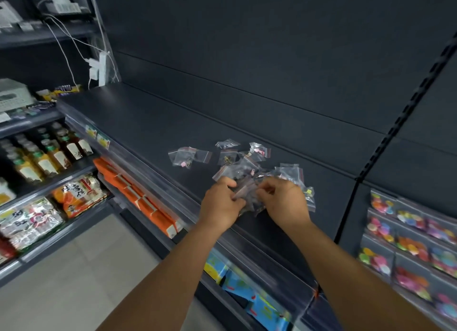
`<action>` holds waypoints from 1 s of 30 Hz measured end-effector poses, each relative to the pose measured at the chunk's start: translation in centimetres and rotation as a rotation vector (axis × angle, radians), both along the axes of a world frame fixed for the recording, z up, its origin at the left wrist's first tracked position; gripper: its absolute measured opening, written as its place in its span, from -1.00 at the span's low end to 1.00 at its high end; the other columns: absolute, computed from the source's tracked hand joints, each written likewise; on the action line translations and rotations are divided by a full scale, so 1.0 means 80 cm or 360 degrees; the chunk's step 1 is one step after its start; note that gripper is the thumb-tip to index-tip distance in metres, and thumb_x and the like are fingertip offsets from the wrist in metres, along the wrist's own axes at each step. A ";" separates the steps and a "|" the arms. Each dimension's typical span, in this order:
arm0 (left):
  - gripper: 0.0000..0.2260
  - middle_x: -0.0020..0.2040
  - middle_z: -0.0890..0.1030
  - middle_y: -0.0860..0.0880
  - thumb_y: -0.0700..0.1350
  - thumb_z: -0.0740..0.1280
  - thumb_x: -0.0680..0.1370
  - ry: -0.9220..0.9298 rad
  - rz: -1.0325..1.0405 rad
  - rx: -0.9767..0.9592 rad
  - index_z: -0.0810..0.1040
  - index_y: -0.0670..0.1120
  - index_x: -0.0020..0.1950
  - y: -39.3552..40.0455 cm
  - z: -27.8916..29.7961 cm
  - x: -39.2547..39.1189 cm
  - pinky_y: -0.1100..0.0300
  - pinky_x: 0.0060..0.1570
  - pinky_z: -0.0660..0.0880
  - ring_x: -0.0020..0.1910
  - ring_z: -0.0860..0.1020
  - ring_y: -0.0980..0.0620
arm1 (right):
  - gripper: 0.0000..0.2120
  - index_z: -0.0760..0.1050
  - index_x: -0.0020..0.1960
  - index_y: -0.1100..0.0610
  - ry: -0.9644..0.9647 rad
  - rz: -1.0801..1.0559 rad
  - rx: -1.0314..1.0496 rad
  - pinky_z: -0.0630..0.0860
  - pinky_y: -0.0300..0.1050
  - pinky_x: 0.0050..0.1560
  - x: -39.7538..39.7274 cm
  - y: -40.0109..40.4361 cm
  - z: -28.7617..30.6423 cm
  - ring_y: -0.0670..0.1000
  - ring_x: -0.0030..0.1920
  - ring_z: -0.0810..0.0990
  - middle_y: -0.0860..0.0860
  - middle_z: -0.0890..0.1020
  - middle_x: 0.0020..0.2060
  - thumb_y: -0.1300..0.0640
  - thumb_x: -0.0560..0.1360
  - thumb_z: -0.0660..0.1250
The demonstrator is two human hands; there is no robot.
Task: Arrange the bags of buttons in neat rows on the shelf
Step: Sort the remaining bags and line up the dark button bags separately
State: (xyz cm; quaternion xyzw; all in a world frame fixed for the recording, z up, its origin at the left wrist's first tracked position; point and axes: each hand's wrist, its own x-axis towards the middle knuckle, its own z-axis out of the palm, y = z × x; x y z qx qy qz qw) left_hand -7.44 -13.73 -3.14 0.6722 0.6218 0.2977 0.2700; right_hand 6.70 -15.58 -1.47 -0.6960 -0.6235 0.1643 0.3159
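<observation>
I have both hands pinching one clump of button bags [249,194], left hand [221,203] and right hand [284,202]; roughly six loose bags [188,155] lie beyond my fingers on the shelf [138,122].

Bunched between the fingers [231,197] of both hands, on the shelf [138,122]: a clump of bags [247,192]. Just behind the fingers, more bags [237,155]; left of those, a pair [184,156]. Right of the fingers, another bag [310,197].

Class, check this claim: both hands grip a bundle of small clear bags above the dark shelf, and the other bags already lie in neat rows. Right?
Not quite. The head view shows both hands, left hand and right hand, gripping the bundle above the shelf, but the other bags lie scattered.
</observation>
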 end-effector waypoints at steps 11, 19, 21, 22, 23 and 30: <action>-0.89 -0.12 0.65 0.07 -0.14 0.40 0.46 -0.0670 -0.0344 -0.0206 0.63 -0.04 -0.03 -0.023 0.044 0.033 0.34 -0.19 0.47 -0.20 0.56 0.16 | -0.88 0.46 -0.16 0.10 0.0833 -0.0336 0.0168 0.44 -0.38 -0.39 0.033 -0.063 0.031 -0.19 -0.40 0.56 -0.06 0.67 -0.29 0.18 0.55 0.23; -0.88 -0.18 0.64 -0.02 -0.23 0.39 0.44 -0.0709 -0.0767 -0.0402 0.60 -0.01 -0.15 -0.071 0.071 0.124 0.17 -0.15 0.45 -0.22 0.55 0.07 | -0.91 0.54 -0.07 0.21 0.1213 -0.0453 0.0149 0.58 -0.16 -0.19 0.098 -0.149 0.057 -0.02 -0.28 0.59 0.09 0.68 -0.26 0.25 0.55 0.25; -0.94 -0.19 0.65 -0.02 -0.18 0.42 0.44 -0.0675 -0.0873 -0.0432 0.62 -0.03 -0.14 -0.091 0.077 0.154 0.15 -0.13 0.48 -0.20 0.57 0.06 | -0.93 0.56 -0.07 0.20 0.1227 -0.0484 0.0158 0.60 -0.17 -0.20 0.121 -0.179 0.064 -0.03 -0.29 0.62 0.11 0.68 -0.25 0.21 0.52 0.32; -0.95 -0.19 0.66 0.00 -0.15 0.44 0.44 -0.0670 -0.0920 -0.0449 0.62 -0.03 -0.12 -0.102 0.078 0.169 0.16 -0.10 0.50 -0.18 0.59 0.07 | -0.95 0.57 -0.07 0.19 0.1230 -0.0504 0.0156 0.58 -0.22 -0.23 0.133 -0.194 0.066 -0.06 -0.30 0.63 0.07 0.68 -0.27 0.21 0.50 0.35; -0.93 -0.18 0.67 0.02 -0.12 0.45 0.44 -0.0670 -0.0966 -0.0470 0.63 -0.03 -0.10 -0.115 0.080 0.186 0.16 -0.09 0.51 -0.17 0.60 0.08 | -0.96 0.58 -0.08 0.18 0.1212 -0.0537 0.0160 0.54 -0.30 -0.28 0.147 -0.209 0.067 -0.12 -0.33 0.63 0.02 0.68 -0.29 0.21 0.48 0.37; -0.84 -0.12 0.66 0.02 0.02 0.38 0.50 -0.0795 -0.1013 -0.0673 0.61 -0.03 0.01 -0.235 0.086 0.318 0.09 -0.03 0.50 -0.19 0.55 0.06 | -0.90 0.61 -0.21 0.15 0.1088 -0.0873 0.0304 0.50 -0.23 -0.29 0.264 -0.340 0.067 -0.07 -0.35 0.54 0.01 0.64 -0.35 0.17 0.47 0.40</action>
